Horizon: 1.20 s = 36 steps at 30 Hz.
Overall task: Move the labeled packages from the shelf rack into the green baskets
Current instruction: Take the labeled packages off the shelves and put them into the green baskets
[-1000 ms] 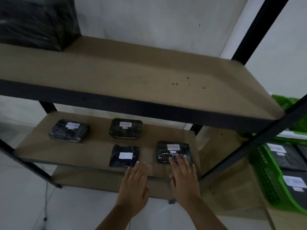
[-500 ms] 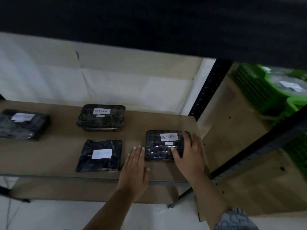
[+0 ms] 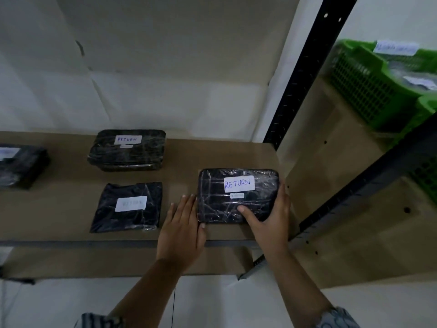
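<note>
Several black wrapped packages with white labels lie on the brown shelf (image 3: 71,204). The front right package (image 3: 227,204), marked RETURN, is gripped by my right hand (image 3: 269,218): thumb on its top, fingers round its right edge. My left hand (image 3: 182,228) lies flat with straight fingers against that package's left side. A flat package (image 3: 128,207) sits to the left, a thicker RETURN package (image 3: 127,150) behind it, and another package (image 3: 21,164) at the far left. Green baskets (image 3: 369,91) holding packages stand at the upper right.
A black metal upright (image 3: 305,67) of the rack stands just right of the gripped package, and a black rail (image 3: 369,178) slants between shelf and baskets. A wooden board (image 3: 350,233) lies under the baskets. A white wall is behind the shelf.
The view has dropped below the upper shelf and closed in. My right hand went from flat fingers at the package's front to gripping its right edge; my left hand slid up to its left side.
</note>
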Tool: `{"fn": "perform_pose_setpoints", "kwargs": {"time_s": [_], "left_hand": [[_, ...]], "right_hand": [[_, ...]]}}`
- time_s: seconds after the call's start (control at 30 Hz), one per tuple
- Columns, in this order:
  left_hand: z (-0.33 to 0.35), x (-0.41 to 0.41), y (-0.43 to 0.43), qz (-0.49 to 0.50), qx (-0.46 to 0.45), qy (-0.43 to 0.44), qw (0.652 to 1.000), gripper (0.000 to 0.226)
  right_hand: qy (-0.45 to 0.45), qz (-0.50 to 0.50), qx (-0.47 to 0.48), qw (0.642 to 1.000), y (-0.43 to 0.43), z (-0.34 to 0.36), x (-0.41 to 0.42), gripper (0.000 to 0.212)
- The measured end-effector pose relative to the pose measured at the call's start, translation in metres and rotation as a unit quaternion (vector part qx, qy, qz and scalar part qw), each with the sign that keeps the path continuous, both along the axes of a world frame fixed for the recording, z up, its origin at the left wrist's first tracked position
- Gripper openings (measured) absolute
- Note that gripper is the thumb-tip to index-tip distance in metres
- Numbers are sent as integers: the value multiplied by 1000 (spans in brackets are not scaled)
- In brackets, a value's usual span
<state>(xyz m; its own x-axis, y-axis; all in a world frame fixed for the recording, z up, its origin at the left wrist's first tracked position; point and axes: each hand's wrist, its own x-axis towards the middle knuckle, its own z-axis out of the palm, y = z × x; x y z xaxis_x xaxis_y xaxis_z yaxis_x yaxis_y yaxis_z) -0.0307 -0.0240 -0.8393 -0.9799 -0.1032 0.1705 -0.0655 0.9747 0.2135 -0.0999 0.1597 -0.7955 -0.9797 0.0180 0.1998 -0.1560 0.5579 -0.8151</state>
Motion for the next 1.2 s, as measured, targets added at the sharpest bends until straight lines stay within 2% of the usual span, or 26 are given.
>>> {"fn": "perform_pose_setpoints", "kwargs": {"time_s": [0.1,0.37,0.5,0.63,0.77,0.97,1.2], "left_hand": [[1,-1,0,1,-1,3,1000,57],[3,1,-6,-23,28,-15,999,60],[22,24,-8,-8,43,-22,999,66],[57,69,-5,-13,70,-46,996,72],[105,112,-5,-29,57,-53,997,73],[186,150,9,-50,26,-35,998,63],[271,151,58,-117,20,29,993,61]], "right_hand": [[8,0,-17,1000,2,1,1,101],[-65,-3,-72,995,-2,13,1,98],[-94,-12,-76,993,-2,32,16,86],[-127,-21,-107,986,6,64,47,79],[-144,-31,-138,979,19,105,87,76],[-125,-58,-143,980,51,174,145,73],[-69,-101,-159,980,112,254,183,70]]}}
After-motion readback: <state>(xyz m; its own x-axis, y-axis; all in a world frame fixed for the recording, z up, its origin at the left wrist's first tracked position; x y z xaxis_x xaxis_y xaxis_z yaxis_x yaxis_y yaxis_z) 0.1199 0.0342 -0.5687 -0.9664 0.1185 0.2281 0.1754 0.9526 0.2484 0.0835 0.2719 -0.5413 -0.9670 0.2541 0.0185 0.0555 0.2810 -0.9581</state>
